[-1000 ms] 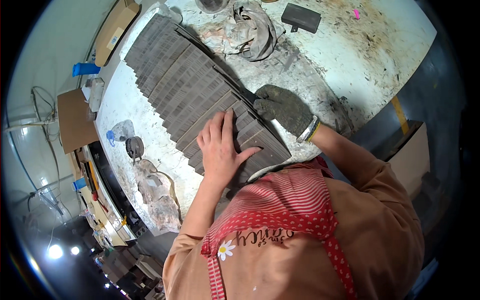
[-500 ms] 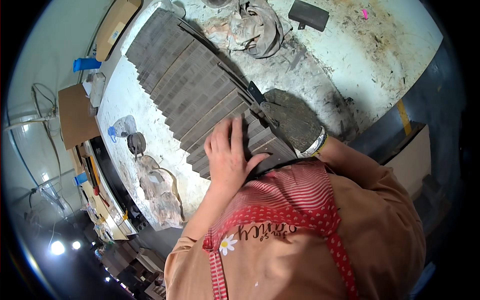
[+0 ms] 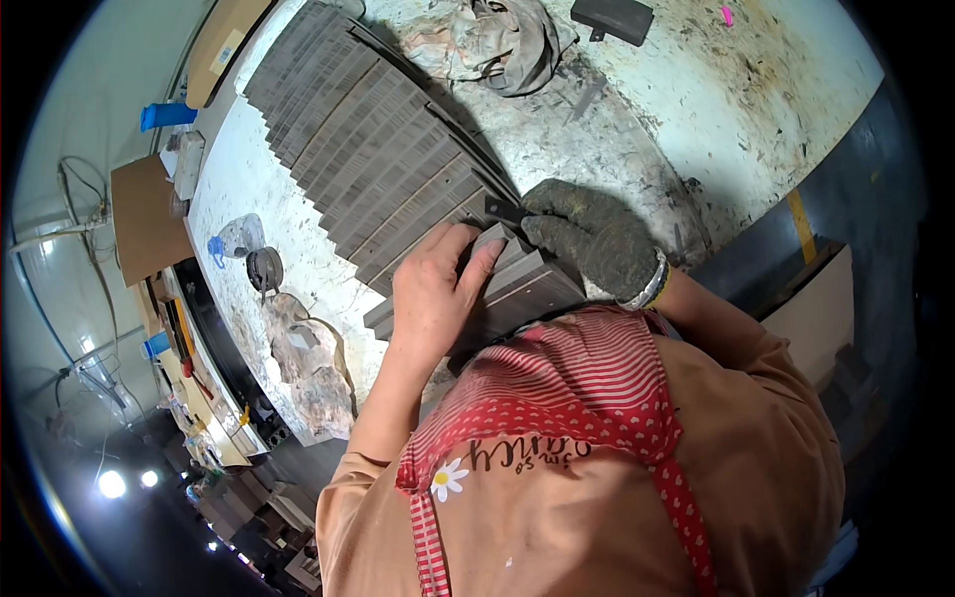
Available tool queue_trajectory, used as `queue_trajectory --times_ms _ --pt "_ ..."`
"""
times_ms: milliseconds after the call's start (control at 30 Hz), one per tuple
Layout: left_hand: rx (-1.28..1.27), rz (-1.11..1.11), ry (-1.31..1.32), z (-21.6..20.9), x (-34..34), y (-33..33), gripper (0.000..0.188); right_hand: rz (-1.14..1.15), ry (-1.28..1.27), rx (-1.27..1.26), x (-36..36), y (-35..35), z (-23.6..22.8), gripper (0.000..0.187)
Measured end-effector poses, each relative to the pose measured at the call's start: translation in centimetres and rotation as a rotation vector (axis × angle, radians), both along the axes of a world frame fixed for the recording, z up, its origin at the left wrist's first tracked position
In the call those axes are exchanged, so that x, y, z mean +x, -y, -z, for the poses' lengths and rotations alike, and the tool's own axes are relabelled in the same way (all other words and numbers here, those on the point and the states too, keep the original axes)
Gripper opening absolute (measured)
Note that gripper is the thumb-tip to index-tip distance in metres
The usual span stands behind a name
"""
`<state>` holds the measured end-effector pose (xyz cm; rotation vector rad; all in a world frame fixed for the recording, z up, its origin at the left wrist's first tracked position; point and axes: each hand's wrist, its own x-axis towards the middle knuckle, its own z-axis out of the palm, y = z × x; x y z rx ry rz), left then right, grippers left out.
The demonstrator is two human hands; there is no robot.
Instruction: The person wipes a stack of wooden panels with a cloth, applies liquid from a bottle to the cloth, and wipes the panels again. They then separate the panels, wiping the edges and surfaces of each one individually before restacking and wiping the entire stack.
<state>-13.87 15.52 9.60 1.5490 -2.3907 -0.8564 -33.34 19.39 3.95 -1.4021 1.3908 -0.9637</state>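
Note:
A long row of dark grey, flat plates (image 3: 373,149), packed face to face, runs across the table toward my body. My bare left hand (image 3: 433,284) lies over the near end of the row. Its fingers curl into a gap behind the nearest group of plates (image 3: 527,284), with the thumb on their top edges. My right hand (image 3: 589,231), in a dirty dark work glove, is closed on a small flat black strip (image 3: 505,210) with a hole in it. The strip's tip reaches over the row's right edge, by the gap.
A crumpled grey rag (image 3: 512,50) and a dark flat box-like piece (image 3: 612,20) lie beyond the row. To the left are a clear plastic bottle (image 3: 239,237), a tape roll (image 3: 265,269) and a stained cloth (image 3: 308,348). A carton (image 3: 811,313) stands below the table's right side.
My left fingers have moved from flat on top of the plates into a gap, parting the near group from the rest. The black strip has swung from steeply tilted to nearly level.

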Motion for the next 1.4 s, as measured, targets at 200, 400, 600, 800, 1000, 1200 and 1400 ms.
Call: queue_trajectory --times_ms 200,400,600,800,1000,1200,1400 --pt "-0.083 0.005 0.013 0.5 0.1 -0.6 0.025 -0.089 0.084 -0.042 0.2 -0.5 1.2 0.022" --pt "-0.154 0.045 -0.029 0.5 -0.1 -2.0 0.022 0.018 -0.265 -0.433 1.2 0.0 2.9 0.022" --pt "-0.196 0.034 0.012 0.2 -0.2 -2.3 0.024 -0.086 0.238 0.191 -0.1 -0.9 -0.3 0.02" --pt "-0.218 0.041 -0.07 0.6 0.1 -2.8 0.022 -0.048 -0.1 -0.094 -0.4 -0.2 3.7 0.018" --pt "-0.18 0.004 -0.012 0.2 -0.4 -2.1 0.027 -0.159 0.055 -0.398 -0.2 -0.6 2.0 0.017" --pt "-0.165 -0.03 0.021 0.2 -0.6 -2.0 0.03 -0.171 0.032 -0.197 -0.3 -1.0 1.2 0.019" --pt "-0.2 -0.026 0.028 0.6 -0.2 -1.8 0.03 -0.088 0.124 0.1 -0.7 -1.0 -0.5 0.019"
